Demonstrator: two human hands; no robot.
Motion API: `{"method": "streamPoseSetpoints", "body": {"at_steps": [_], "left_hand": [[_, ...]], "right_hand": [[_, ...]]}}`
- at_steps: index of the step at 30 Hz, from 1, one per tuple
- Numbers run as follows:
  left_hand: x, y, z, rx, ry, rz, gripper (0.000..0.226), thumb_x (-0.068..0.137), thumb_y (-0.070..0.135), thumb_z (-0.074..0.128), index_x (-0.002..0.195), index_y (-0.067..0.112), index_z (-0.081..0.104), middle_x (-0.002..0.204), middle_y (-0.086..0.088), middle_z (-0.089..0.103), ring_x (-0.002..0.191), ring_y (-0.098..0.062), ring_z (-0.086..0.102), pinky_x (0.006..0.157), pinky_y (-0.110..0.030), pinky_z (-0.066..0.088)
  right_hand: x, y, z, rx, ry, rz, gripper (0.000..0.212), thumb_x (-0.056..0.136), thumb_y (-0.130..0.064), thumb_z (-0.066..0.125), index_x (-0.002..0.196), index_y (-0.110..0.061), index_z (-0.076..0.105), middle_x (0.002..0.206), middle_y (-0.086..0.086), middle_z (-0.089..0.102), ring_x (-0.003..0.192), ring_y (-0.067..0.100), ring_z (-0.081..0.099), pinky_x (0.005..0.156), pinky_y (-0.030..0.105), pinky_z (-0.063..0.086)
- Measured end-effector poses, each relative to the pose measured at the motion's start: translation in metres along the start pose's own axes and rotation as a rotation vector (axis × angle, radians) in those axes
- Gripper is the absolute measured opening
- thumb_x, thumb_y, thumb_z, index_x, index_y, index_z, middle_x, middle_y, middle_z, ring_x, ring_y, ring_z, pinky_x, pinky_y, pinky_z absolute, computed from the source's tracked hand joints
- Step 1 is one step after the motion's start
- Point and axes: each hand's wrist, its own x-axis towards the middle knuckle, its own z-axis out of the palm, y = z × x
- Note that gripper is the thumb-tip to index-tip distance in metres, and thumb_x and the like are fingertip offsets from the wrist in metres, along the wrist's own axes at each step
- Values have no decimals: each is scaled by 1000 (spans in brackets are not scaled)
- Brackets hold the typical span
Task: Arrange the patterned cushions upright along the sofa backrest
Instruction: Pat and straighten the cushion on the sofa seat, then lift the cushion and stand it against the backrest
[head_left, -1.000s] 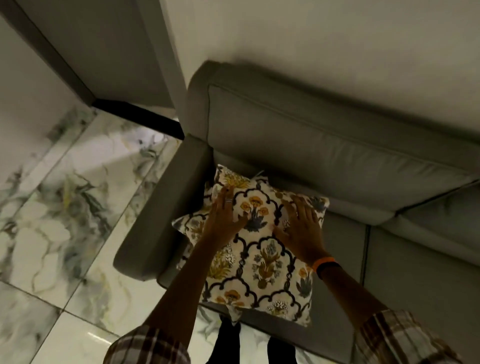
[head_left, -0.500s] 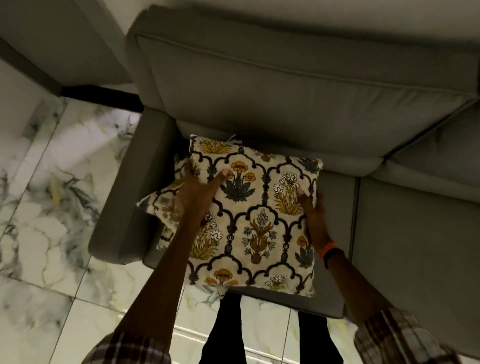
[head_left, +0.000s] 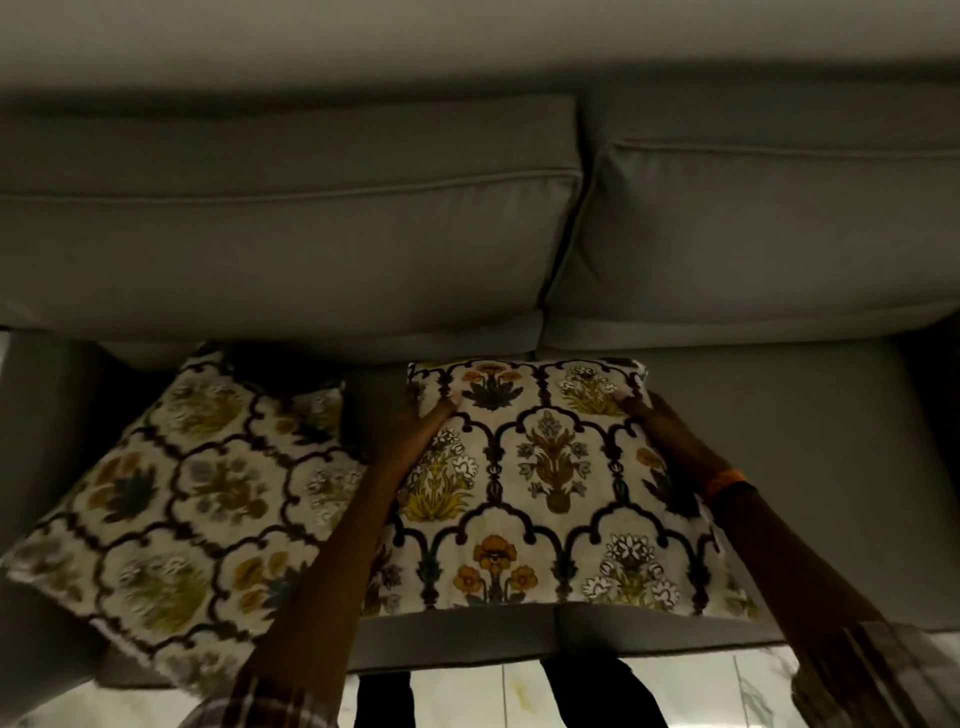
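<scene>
A cream cushion with a black lattice and yellow flowers (head_left: 550, 488) is held between both hands over the grey sofa seat (head_left: 810, 467), its far edge near the backrest (head_left: 291, 249). My left hand (head_left: 423, 423) grips its left side, thumb on top. My right hand (head_left: 660, 426) grips its right side; an orange band circles that wrist. A second cushion of the same pattern (head_left: 176, 514) lies flat and turned diagonally on the seat at the left, beside the armrest (head_left: 31, 426).
The backrest has two grey back cushions with a seam (head_left: 566, 249) between them. The seat to the right of the held cushion is bare. Pale marbled floor (head_left: 737, 686) shows below the seat's front edge, with my dark trouser legs against it.
The top cushion has been carried to the right off the other one, which is now uncovered at the left. My view has swung right and closer to the sofa.
</scene>
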Motion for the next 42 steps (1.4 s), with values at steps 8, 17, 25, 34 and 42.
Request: {"method": "streamPoseSetpoints", "body": {"at_steps": [8, 17, 25, 34, 42], "left_hand": [[-32, -38, 59, 274, 9, 146, 113, 80, 57, 72, 159, 18, 2, 164, 3, 3, 149, -3, 14, 119, -21, 20], [12, 14, 74, 1050, 285, 517, 114, 68, 65, 75, 156, 22, 16, 163, -11, 28, 153, -33, 18, 114, -77, -3], [31, 17, 73, 1064, 299, 485, 71, 78, 58, 71, 124, 5, 57, 125, -17, 66, 123, -35, 59, 117, -56, 28], [-16, 22, 71, 83, 136, 512, 69, 62, 22, 89, 122, 8, 59, 110, 10, 69, 101, 7, 67, 87, -16, 56], [31, 3, 69, 124, 25, 406, 90, 68, 7, 88, 142, 17, 38, 131, 11, 52, 111, 22, 53, 95, -6, 48]], "right_hand": [[2, -32, -13, -414, -102, -608, 75, 85, -5, 80, 150, -12, 45, 139, -6, 56, 122, 13, 60, 104, 31, 54], [6, -74, 73, -1347, -87, -949, 49, 98, -27, 60, 147, -28, 53, 147, 5, 59, 138, 31, 52, 118, 48, 32], [44, 28, -35, -171, 418, -299, 111, 71, -10, 92, 160, -13, 25, 166, 17, 24, 153, 34, 26, 125, 50, 28], [50, 69, -43, 804, -157, 82, 141, 38, -61, 97, 159, -40, 28, 164, 10, 38, 149, 34, 37, 106, 72, 37], [69, 40, -43, 330, 24, -314, 84, 89, -4, 75, 158, -15, 29, 151, 14, 55, 127, 28, 63, 114, 49, 45]]}}
